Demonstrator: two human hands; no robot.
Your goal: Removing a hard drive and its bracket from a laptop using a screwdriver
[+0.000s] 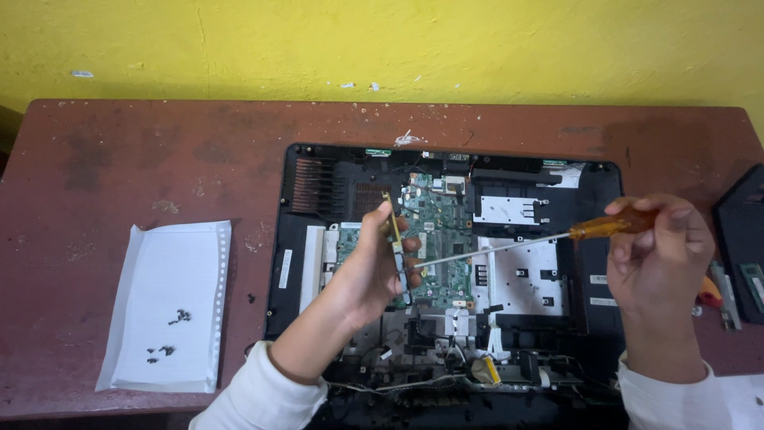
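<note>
On the left white paper sheet point(171, 306) I see small dark screws point(167, 334); my left hand point(374, 267) grips a narrow green circuit strip point(395, 239), my right hand point(660, 251) an amber-handled screwdriver point(557, 237), over the opened black laptop shell point(593, 239) on the reddish-brown surface point(159, 151) below a yellow wall point(382, 40).

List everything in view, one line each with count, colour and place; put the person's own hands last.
Opened laptop base: one, black, centre-right of table.
Circuit board: one, green, inside the base.
Narrow module: one, green with gold edge, in left hand.
Screwdriver: one, amber handle, steel shaft, tip at the board.
Paper sheet: one, white, left on table.
Screws: several, dark, on the paper.
Table: one, worn reddish-brown.
Wall: yellow, behind.
Dark part: one, right edge, cut off.
Left hand: holds the module.
Right hand: grips the screwdriver handle.
</note>
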